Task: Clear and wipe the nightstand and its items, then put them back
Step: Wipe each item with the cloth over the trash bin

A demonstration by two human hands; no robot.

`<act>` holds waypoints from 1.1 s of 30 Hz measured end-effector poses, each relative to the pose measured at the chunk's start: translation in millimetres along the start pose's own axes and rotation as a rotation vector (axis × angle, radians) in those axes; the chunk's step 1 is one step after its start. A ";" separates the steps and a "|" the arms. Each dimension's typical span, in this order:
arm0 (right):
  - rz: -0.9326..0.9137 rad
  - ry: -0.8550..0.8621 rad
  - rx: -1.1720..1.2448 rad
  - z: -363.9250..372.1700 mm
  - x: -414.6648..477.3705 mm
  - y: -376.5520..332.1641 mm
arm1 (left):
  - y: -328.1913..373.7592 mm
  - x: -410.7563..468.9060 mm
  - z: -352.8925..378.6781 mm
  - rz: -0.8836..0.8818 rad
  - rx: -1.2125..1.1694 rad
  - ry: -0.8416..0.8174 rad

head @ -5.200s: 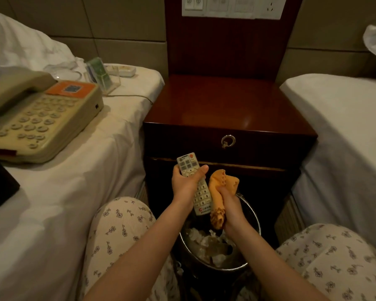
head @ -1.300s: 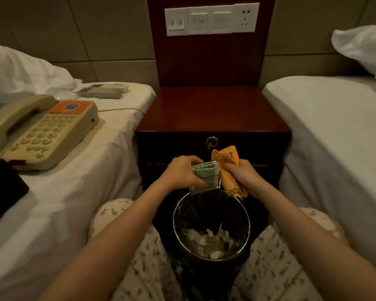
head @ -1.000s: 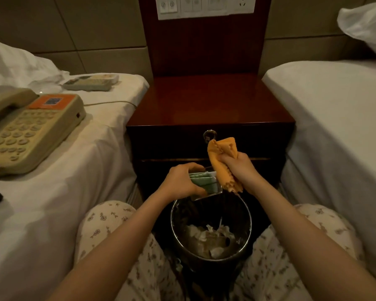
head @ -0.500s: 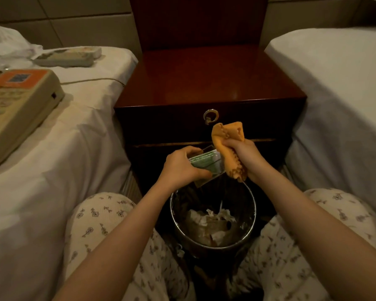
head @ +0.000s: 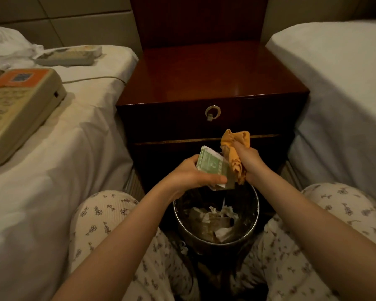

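Green card stand (head: pixel 208 166) beside orange cloth (head: pixel 235 162)

Two bare forearms (head: pixel 122 242), cream ribbed trousers (head: pixel 100 216) printed with small dark flower sprigs, covering both knees

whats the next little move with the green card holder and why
Probably rub the orange cloth, bunched in the right hand, across the green card holder that the left hand grips above the waste bin. Cloth and holder touch at its right edge, so a wiping stroke seems due.
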State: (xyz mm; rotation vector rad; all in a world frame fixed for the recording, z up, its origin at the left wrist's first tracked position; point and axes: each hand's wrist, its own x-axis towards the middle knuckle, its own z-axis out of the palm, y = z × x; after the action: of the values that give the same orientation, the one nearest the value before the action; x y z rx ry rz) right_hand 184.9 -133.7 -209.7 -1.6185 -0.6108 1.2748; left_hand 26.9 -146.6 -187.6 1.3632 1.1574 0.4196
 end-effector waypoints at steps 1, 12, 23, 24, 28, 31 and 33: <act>0.029 -0.013 0.025 -0.3 -0.9 -0.6 | -0.9 -1.4 1.4 0.036 0.043 -0.049; -0.158 -0.036 0.099 9.1 -11.6 -0.2 | -8.1 7.5 9.4 0.154 0.156 0.178; -0.290 -0.167 0.192 22.8 -26.9 9.0 | -15.3 21.6 2.4 0.080 0.092 0.450; -0.279 -0.159 0.216 23.8 -26.8 11.0 | -15.1 22.1 1.9 0.086 0.075 0.476; -0.198 -0.143 0.327 28.5 -24.1 15.7 | -14.4 22.0 0.9 0.133 0.089 0.494; -0.093 -0.052 0.387 27.6 -21.7 17.1 | -9.9 17.9 3.8 0.157 0.169 0.353; -0.039 0.051 0.426 21.6 -18.9 16.2 | -7.2 15.7 4.5 0.137 0.207 0.238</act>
State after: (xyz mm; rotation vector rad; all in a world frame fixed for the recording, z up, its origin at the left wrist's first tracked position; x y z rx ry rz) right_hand 155.9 -148.2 -215.6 -1.2743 -0.3092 1.2324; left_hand 34.7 -138.0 -201.2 1.6115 1.3353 0.5858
